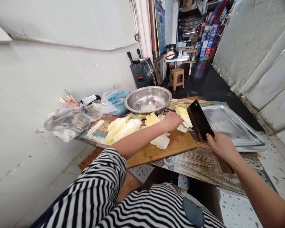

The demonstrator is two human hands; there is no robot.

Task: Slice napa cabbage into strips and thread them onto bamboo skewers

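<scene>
My right hand (221, 147) is wrapped round the wooden handle of a cleaver (199, 121), its dark blade raised beside the right end of the wooden cutting board (180, 146). Above the board's far right part, my left hand (172, 121) has its fingers curled in at a yellow-white napa cabbage leaf (184, 116); the fingertips are partly hidden. Under my left wrist lies another cabbage piece (161, 141). More cabbage leaves (124, 127) are heaped on the left of the board, partly behind my forearm.
A steel basin (148, 98) stands behind the board. To the right lies a metal tray (232, 126). Enoki mushrooms (95, 128), clear plastic bags (71, 122) and a blue bagged bundle (118, 100) are at the left, near the wall. A brown stool (177, 78) stands farther back.
</scene>
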